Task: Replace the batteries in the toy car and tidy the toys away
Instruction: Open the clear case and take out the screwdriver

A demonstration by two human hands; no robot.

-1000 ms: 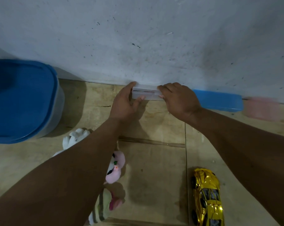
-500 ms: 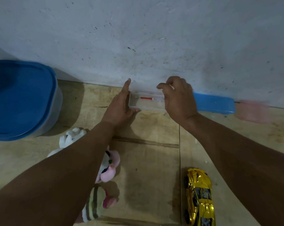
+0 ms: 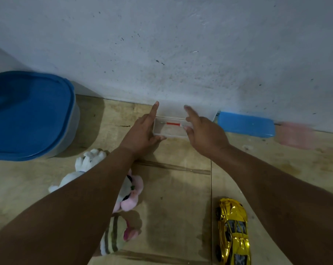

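Head camera looked down at a tan tiled floor (image 3: 171, 197) that met a grey speckled wall (image 3: 181, 44) along its far edge. Biggest of the things was a big tub with a blue lid (image 3: 28, 115), which sat at the far left by the wall. Next came a white and pink soft toy (image 3: 131, 190) near the left arm, with a small striped soft toy (image 3: 114, 236) just below it. A shiny gold toy car (image 3: 232, 232) lay on the floor near the bottom edge, on the right, well apart from both hands. A flat blue box (image 3: 245, 124) lay against the wall, right of the hands.

Between the hands sat a small clear plastic box (image 3: 170, 128), open on top, close to the wall. Inside it lay a tiny screwdriver with a red handle (image 3: 172, 123).

The left hand (image 3: 142, 132) pressed against the left side of the clear box, fingers together and straight. The right hand (image 3: 203, 131) was at the box's right end, fingers spread apart and holding nothing.

I think the screwdriver was about to be picked up. It was thin, so it could slip from the fingers and roll away. The light box could also slide or tip if bumped.
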